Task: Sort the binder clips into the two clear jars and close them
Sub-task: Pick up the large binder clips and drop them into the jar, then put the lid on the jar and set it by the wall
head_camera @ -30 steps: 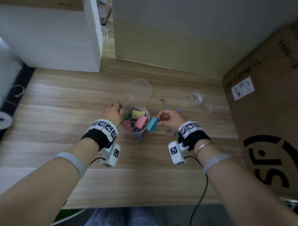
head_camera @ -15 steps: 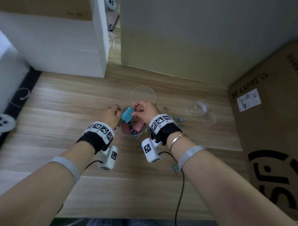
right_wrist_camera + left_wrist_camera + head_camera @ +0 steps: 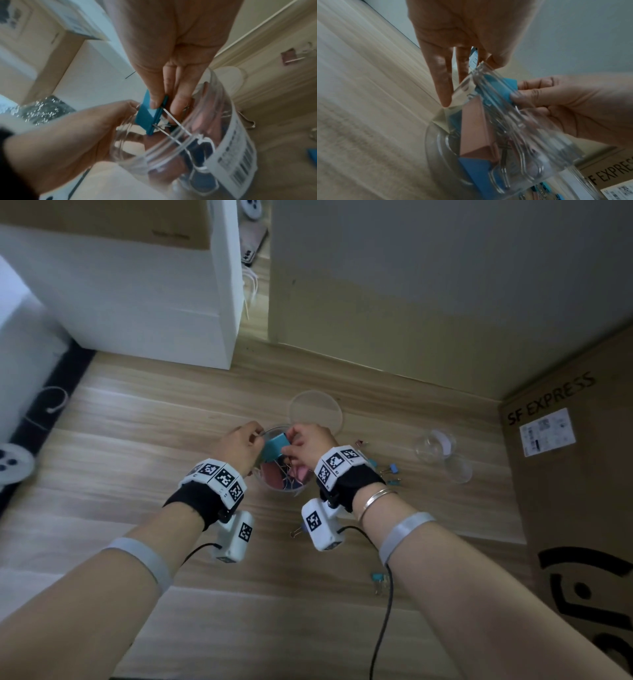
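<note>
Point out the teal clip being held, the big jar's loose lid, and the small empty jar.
teal clip (image 3: 274, 447), head view, its flat teal face.
big jar's loose lid (image 3: 315, 411), head view, centre of the clear disc.
small empty jar (image 3: 432, 445), head view, its clear wall.

— How is the light from the head camera?

— Dim and flat. The wooden desk (image 3: 137, 440) is brightest toward its left edge and greyer toward the cardboard box (image 3: 582, 508) at the right. Shadows under the forearms are faint, and straight lines bow at the frame edges.

— And the wrist cameras?

— Soft, with motion smear. The clear jar (image 3: 513, 155) streaks with white glare along its rim and ribs, the wood grain blurs into bands, and the left hand (image 3: 471, 33) fills the top, out of focus.
</note>
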The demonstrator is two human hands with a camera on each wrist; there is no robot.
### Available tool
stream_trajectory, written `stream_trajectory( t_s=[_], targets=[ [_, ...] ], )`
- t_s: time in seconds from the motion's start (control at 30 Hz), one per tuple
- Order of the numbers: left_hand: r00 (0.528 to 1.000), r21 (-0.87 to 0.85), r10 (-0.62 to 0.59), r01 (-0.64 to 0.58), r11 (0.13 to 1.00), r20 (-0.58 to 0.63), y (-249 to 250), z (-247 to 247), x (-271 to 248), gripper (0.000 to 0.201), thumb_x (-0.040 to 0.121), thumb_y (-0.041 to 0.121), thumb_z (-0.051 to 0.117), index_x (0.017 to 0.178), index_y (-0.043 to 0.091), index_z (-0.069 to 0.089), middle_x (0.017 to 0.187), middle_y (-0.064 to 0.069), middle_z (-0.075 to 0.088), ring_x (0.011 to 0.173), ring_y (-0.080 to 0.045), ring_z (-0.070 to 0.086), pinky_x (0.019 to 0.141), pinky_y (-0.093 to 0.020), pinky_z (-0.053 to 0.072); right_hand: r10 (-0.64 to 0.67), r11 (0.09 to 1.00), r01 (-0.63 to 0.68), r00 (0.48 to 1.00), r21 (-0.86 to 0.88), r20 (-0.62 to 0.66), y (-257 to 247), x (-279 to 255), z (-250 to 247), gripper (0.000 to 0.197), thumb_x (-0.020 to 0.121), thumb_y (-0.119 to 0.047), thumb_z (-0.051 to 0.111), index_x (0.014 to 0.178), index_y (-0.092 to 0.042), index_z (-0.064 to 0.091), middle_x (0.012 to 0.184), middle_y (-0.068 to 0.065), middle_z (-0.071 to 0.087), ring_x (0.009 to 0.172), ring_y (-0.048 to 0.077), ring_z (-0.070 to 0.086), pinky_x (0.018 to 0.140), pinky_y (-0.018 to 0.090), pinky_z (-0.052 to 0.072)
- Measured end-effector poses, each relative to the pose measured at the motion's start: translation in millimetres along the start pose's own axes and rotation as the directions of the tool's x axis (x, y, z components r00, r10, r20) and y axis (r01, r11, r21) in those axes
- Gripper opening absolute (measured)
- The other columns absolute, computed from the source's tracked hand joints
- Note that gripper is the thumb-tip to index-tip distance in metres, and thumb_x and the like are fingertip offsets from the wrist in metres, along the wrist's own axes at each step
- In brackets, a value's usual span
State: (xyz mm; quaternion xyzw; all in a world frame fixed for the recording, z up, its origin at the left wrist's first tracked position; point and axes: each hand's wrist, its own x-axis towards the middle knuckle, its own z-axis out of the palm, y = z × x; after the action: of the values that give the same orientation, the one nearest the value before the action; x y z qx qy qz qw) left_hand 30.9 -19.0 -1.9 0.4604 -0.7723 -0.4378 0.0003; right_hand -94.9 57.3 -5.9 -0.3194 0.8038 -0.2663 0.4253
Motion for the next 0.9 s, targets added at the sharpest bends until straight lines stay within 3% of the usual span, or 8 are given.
stream_trajectory(
  t_s=[0.17,0.27,0.4,0.53,0.63,0.77,0.83,0.9],
  targets=[
    [1.0,0.001,0.005,-0.005,1.0,0.001,-0.1,-3.9,8.9,0.022,0.091,0.02,0.04,0.107,0.013,0.055,0.109,-0.018,0.063,0.081,-0.035,0.065,0.068,-0.049,0.059,-0.216,0.956,0.155,0.946,-0.249,-0.241,-3.8,4.9,-18.7,0.017,0.088,-0.022,0.06,0.101,-0.012,0.063,0.094,0.004,0.07,0.079,0.02,0.066,0.071,0.032,0.056],
    [1.0,-0.015,-0.017,0.016,1.0,-0.011,-0.5,-7.3,15.2,0.023,0.092,0.019,0.04,0.11,0.014,0.054,0.11,-0.017,0.062,0.077,-0.036,0.066,0.063,-0.049,0.06,-0.04,0.98,-0.044,0.911,-0.194,-0.41,17.1,28.0,-43.7,0.021,0.091,-0.023,0.053,0.107,-0.012,0.061,0.102,0.008,0.069,0.09,0.027,0.065,0.078,0.033,0.053],
    [0.999,-0.057,-0.036,0.033,0.998,-0.04,-1.6,-7.1,23.4,0.026,0.091,0.018,0.041,0.112,0.015,0.056,0.111,-0.017,0.061,0.075,-0.037,0.066,0.059,-0.049,0.06,0.192,0.918,-0.281,0.932,-0.279,-0.306,34.0,56.2,-68.8,0.036,0.09,-0.024,0.053,0.122,-0.006,0.051,0.124,0.016,0.058,0.111,0.034,0.056,0.086,0.035,0.045],
    [0.998,-0.09,-0.047,0.044,0.995,-0.039,-3.6,-4.7,29.8,0.027,0.091,0.018,0.042,0.115,0.014,0.055,0.112,-0.016,0.06,0.076,-0.035,0.066,0.057,-0.047,0.06,0.211,0.897,-0.298,0.938,-0.328,-0.275,38.1,77.1,-68.6,0.027,0.093,-0.022,0.048,0.108,-0.004,0.062,0.108,0.018,0.067,0.086,0.032,0.061,0.068,0.029,0.042],
    [0.998,-0.113,-0.047,0.043,0.993,-0.032,-4.8,-4.8,32.1,0.026,0.091,0.018,0.042,0.114,0.015,0.054,0.113,-0.015,0.06,0.078,-0.034,0.065,0.057,-0.047,0.06,0.199,0.885,-0.3,0.935,-0.356,-0.295,37.5,83.4,-66.0,0.023,0.092,-0.014,0.048,0.102,-0.002,0.064,0.101,0.019,0.068,0.078,0.03,0.059,0.067,0.03,0.044],
    [0.999,-0.124,-0.04,0.036,0.992,-0.029,-3.9,-4.9,32.5,0.026,0.091,0.016,0.043,0.115,0.013,0.054,0.113,-0.017,0.06,0.08,-0.035,0.065,0.057,-0.049,0.06,0.143,0.866,-0.262,0.946,-0.426,-0.292,39.2,84.3,-69.6,0.02,0.088,-0.009,0.056,0.106,-0.006,0.062,0.107,0.017,0.066,0.093,0.033,0.064,0.083,0.037,0.053],
    [0.999,-0.125,-0.037,0.033,0.992,-0.034,-3.2,-4.2,32.8,0.026,0.091,0.016,0.043,0.115,0.013,0.054,0.113,-0.018,0.059,0.08,-0.035,0.065,0.058,-0.048,0.06,0.124,0.917,-0.202,0.964,-0.345,-0.237,36.9,83.5,-69.2,0.047,0.085,-0.016,0.062,0.129,-0.014,0.046,0.132,0.016,0.049,0.117,0.036,0.052,0.098,0.042,0.045],
    [0.999,-0.125,-0.036,0.031,0.992,-0.041,-2.8,-3.0,33.2,0.027,0.091,0.015,0.043,0.116,0.012,0.053,0.114,-0.018,0.059,0.079,-0.034,0.065,0.058,-0.047,0.06,0.06,0.895,-0.07,0.998,-0.441,-0.036,29.2,81.8,-64.8,0.075,0.08,-0.027,0.068,0.143,-0.03,0.026,0.151,0.01,0.022,0.138,0.036,0.025,0.112,0.051,0.027]
  ],
)
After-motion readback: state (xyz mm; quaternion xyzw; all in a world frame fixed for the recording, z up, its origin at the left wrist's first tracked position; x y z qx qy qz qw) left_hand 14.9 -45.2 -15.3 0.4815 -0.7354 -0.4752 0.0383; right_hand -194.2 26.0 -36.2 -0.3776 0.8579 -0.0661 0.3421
